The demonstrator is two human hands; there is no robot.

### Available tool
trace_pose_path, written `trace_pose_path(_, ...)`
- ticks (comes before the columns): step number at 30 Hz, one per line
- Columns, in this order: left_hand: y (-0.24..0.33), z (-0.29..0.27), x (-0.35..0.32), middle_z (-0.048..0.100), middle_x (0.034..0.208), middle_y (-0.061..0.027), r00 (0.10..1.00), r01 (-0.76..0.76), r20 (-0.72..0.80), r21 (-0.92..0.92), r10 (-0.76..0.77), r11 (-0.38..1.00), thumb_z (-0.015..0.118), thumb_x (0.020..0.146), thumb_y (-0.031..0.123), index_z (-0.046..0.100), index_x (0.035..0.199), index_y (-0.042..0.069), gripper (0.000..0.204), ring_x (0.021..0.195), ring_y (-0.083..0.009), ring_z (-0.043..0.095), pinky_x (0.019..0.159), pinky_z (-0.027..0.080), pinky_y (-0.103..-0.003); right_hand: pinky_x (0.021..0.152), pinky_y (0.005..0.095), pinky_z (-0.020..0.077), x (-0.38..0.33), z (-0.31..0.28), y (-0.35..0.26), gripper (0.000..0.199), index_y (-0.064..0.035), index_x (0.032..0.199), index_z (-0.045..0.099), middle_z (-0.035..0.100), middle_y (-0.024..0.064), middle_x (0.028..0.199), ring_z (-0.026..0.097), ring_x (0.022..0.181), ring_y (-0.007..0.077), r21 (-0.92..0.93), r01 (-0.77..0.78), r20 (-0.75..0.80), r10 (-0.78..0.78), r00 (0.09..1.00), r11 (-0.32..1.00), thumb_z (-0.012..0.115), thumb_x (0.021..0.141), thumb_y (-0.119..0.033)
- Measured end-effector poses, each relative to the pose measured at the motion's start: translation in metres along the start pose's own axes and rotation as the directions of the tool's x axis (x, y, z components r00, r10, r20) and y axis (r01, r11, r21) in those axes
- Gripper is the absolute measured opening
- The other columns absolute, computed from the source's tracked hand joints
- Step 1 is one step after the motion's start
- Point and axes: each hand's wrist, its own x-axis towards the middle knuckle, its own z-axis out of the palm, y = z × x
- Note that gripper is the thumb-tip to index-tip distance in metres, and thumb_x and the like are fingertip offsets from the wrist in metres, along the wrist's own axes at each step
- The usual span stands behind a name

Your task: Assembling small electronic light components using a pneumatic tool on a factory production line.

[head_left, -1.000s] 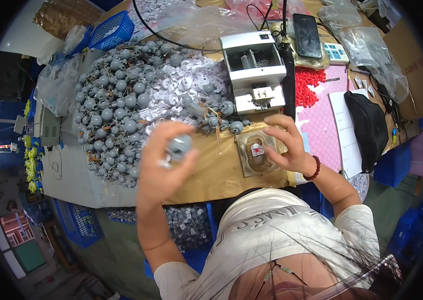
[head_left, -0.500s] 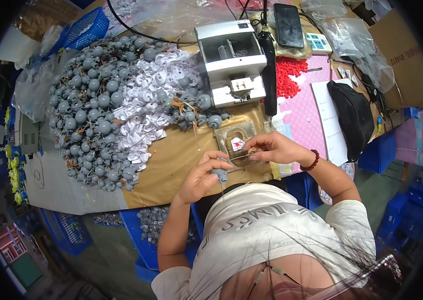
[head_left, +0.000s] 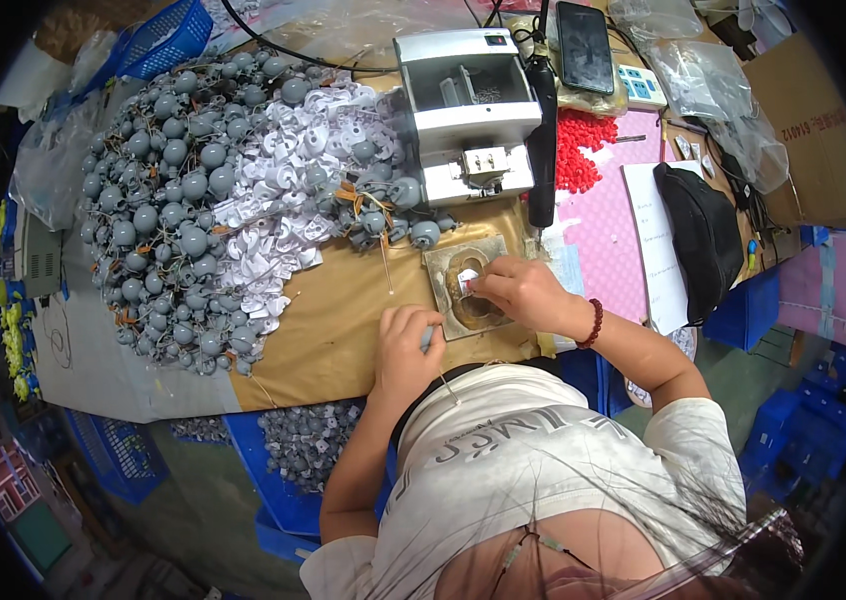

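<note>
Fingertips of the right hand, pinch unclear, have reached a white-and-red piece in a square tan plate near the front edge of the worktop, occupying both hands, the left hand clasping a rounded grey plastic part.

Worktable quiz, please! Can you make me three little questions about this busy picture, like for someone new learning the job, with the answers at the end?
1. True or false: the left-hand grip holds a grey rounded piece.
2. What colour are the small pieces heaped just right of the black rod-shaped tool? A) Green B) Red C) Yellow
3. Name the ornament worn on the wrist of the right-hand grip.

Key
1. True.
2. B.
3. A beaded bracelet.
</note>
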Motion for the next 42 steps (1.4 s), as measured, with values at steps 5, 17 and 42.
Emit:
trace_pose_path(5,0.007,0.006,0.001,0.066,0.098,-0.0076,0.984,-0.152,0.097,0.034,0.148,0.988,0.069,0.075,0.000,0.068,0.090,0.006,0.017,0.097,-0.0311,0.057,0.088,0.048,-0.042,0.070,0.0371,0.0553,0.007,0.005,0.001,0.027,-0.0062,0.101,0.071,0.064,0.0094,0.094,0.065,0.084,0.0276,-0.240,0.112,0.077,-0.096,0.992,0.964,0.067,0.074,-0.011)
trace_pose_path(17,-0.002,-0.003,0.012,0.062,0.115,-0.0071,0.974,-0.205,0.166,0.374,0.152,0.904,0.070,0.073,0.005,0.067,0.104,0.009,0.031,0.113,-0.0302,0.054,0.096,0.044,-0.048,0.068,0.0326,0.0538,0.003,-0.005,-0.001,0.038,0.0019,0.113,0.067,0.057,0.0076,0.100,0.059,0.086,0.0222,-0.409,0.354,0.305,-0.239,0.922,0.841,0.062,0.080,-0.016)
trace_pose_path(42,-0.004,0.050,0.017,0.060,0.125,-0.0152,0.953,-0.287,0.014,0.373,0.304,0.882,0.071,0.076,0.007,0.067,0.116,0.004,0.041,0.125,-0.0320,0.053,0.100,0.043,-0.047,0.087,0.0316,0.0590,0.004,-0.003,0.032,0.035,-0.0003,0.118,0.063,0.070,0.0117,0.107,0.071,0.095,0.0178,0.928,-0.372,0.330,0.430,0.840,0.014,0.075,0.086,0.003)
